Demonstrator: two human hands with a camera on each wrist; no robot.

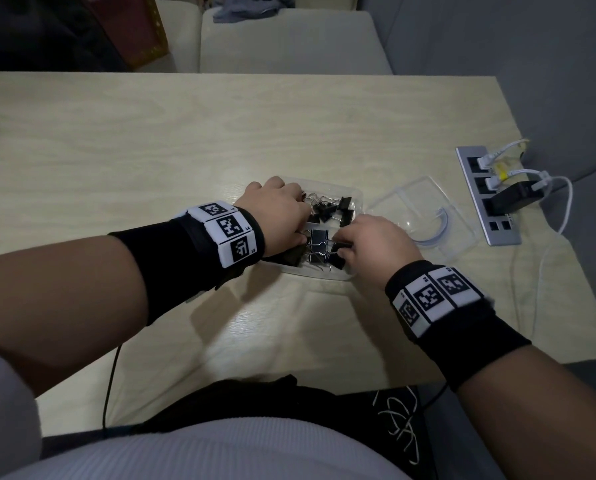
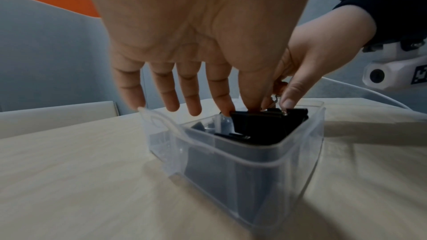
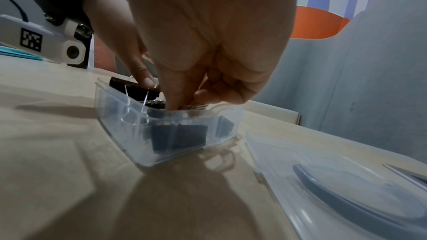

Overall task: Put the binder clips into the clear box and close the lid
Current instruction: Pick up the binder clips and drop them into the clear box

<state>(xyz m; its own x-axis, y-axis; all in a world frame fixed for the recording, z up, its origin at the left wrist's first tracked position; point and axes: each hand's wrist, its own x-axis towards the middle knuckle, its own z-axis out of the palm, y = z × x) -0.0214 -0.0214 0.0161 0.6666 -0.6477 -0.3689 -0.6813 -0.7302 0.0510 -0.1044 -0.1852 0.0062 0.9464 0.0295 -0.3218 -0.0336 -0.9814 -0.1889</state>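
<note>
Both hands in the box, lid off to the right

Left hand (image 1: 278, 211) – fingers straight, tips pressing a clip (image 2: 261, 121); right hand (image 1: 376, 242) pinches another; the clips (image 1: 327, 207) sit inside the clear box (image 2: 272, 163); the lid (image 1: 428, 216) lies just beside the right hand – the nearer one.

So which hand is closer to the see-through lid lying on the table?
Right. The right hand is at the box's edge beside the lid; the left hand is over the box's far side.

Black binder clips (image 1: 319, 237) fill the clear box (image 1: 357, 197) (lid (image 1: 428, 216) off, beside).
</note>
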